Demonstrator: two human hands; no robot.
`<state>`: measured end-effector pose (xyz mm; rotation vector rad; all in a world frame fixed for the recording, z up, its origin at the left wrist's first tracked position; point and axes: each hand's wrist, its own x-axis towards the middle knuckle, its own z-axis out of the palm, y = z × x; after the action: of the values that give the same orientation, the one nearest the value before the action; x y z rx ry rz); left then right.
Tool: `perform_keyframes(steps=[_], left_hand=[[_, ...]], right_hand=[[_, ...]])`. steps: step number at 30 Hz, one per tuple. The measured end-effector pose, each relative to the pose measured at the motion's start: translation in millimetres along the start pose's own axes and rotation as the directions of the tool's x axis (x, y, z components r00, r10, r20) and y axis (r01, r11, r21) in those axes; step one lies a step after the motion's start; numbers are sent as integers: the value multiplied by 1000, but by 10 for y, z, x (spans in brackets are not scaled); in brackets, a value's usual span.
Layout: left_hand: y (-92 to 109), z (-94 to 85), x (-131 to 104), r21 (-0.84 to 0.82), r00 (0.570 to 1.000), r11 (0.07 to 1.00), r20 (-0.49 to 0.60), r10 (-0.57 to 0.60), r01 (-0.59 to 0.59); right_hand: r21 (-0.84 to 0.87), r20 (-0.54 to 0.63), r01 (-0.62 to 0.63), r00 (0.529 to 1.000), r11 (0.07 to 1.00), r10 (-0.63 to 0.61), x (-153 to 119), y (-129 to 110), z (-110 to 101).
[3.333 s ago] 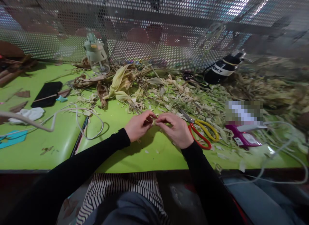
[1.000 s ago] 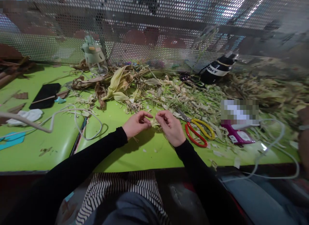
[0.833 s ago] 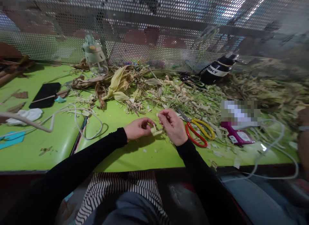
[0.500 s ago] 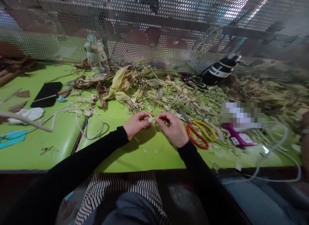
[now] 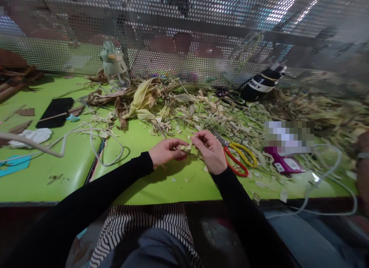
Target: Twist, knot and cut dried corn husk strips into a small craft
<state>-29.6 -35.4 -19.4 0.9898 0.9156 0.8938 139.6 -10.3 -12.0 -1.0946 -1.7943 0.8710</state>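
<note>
Over the green tabletop, my left hand [image 5: 166, 151] pinches a small pale green husk piece [image 5: 186, 148] between thumb and fingers. My right hand [image 5: 210, 151] is just to its right, its thumb and forefinger closed at the upper end of the same piece. Scissors [image 5: 240, 154] with one red and one yellow handle lie right beside my right hand, their blades pointing up and left. Beyond my hands spreads a heap of shredded husk [image 5: 198, 106], with a larger yellow-green husk [image 5: 142, 97] at its left.
A clear bottle [image 5: 115, 66] and a tilted black bottle [image 5: 261, 85] are at the back by the perforated metal screen [image 5: 184, 26]. At left are a black phone [image 5: 55, 113], white cable and tissue [image 5: 34, 136]. A purple packet [image 5: 284, 162] lies right, near another person's arm [image 5: 363, 168].
My right hand has shifted slightly and its fingertips have lifted a little away from my left hand's. My left hand has lowered slightly, and the held piece shows between them.
</note>
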Motion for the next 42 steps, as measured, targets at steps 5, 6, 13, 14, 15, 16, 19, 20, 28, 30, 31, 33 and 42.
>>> perform_keyframes(steps=[5, 6, 13, 14, 15, 16, 19, 20, 28, 30, 31, 33, 42], left_hand=[[16, 8, -1, -6, 999, 1000, -33, 26, -26], [22, 9, 2, -4, 998, 999, -49, 35, -35], [62, 21, 5, -12, 986, 999, -160, 43, -45], [65, 20, 2, -22, 987, 999, -158, 42, -46], [68, 18, -1, -37, 988, 998, -149, 44, -50], [70, 14, -4, -63, 990, 996, -136, 47, -56], [70, 1, 0, -179, 990, 981, -128, 51, -74], [66, -2, 6, -200, 989, 977, -140, 53, -80], [8, 31, 14, 27, 985, 994, -138, 105, -102], [25, 49, -7, 24, 986, 996, -137, 92, -89], [38, 58, -18, 16, 987, 996, -135, 91, -89], [61, 70, -35, -1, 986, 996, -135, 93, -94], [29, 36, -1, -30, 991, 998, -124, 44, -48]], right_hand=[[28, 55, -42, 998, 999, 40, 9, 2, 18], [40, 71, -54, 996, 998, 51, 11, 4, 25], [91, 122, -68, 991, 994, 57, 18, 44, 52], [92, 120, -63, 991, 994, 51, 19, 47, 48], [91, 121, -57, 992, 994, 45, 19, 47, 43], [89, 126, -50, 991, 995, 39, 18, 45, 38], [78, 150, -30, 989, 997, 18, 9, 28, 30], [69, 151, -21, 989, 997, 11, 4, 21, 32], [74, 123, -63, 991, 995, 54, -12, -3, 66], [89, 131, -70, 990, 994, 58, -4, 6, 65], [88, 135, -67, 989, 994, 55, 0, 13, 64], [79, 134, -49, 990, 996, 38, 7, 24, 62], [92, 241, -25, 970, 995, 2, 6, 36, 50]])
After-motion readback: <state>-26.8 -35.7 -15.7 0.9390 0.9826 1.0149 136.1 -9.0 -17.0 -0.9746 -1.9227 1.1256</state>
